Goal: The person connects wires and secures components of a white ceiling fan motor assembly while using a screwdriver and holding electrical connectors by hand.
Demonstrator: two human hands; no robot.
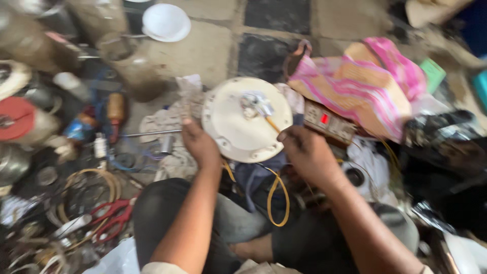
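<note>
A round cream-coloured disc-shaped appliance base with a small metal part at its middle is held up over my lap. My left hand grips its left rim from below. My right hand holds its lower right edge, near a yellow wire that loops down from the disc. The picture is blurred, so finger detail is unclear.
A pink and orange striped cloth lies at the right, beside a power strip with a red light. Red-handled scissors, coiled wire, a metal rod and metal vessels crowd the left floor. A white bowl sits at the top.
</note>
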